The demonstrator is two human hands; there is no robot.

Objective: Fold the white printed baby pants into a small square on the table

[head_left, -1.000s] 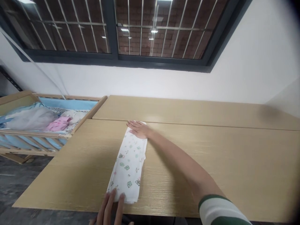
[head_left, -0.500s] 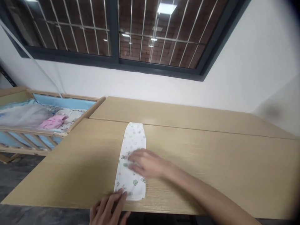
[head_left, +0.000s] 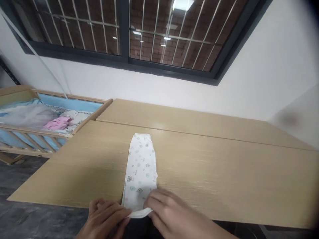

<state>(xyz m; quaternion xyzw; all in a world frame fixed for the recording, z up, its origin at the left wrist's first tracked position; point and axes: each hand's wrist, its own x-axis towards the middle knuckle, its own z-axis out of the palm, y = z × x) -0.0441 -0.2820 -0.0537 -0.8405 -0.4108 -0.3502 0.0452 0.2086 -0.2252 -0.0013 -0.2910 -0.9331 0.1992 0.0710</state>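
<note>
A long, narrow folded piece of white cloth clothing (head_left: 140, 166), printed with small green and pink animal figures, lies flat on the wooden table, its near end at the front edge. It looks like folded baby pants, though the fold hides its full shape. My left hand (head_left: 106, 217) pinches the near left corner between thumb and fingers. At the near right corner my right hand (head_left: 166, 210) grips the same hem, fingers on top and thumb beneath. The hem between both hands is lifted slightly and bowed.
The light wooden table (head_left: 224, 172) stretches right and back to a white wall. A wooden crib (head_left: 40, 146) with blue lining adjoins its left side, holding white netting (head_left: 32, 114) and a pink cloth (head_left: 57, 123). A barred window (head_left: 171, 36) is above.
My right hand has moved from the middle of the cloth down to its near right corner and closed there. My left hand now pinches the left corner. The cloth has shifted slightly towards me.
</note>
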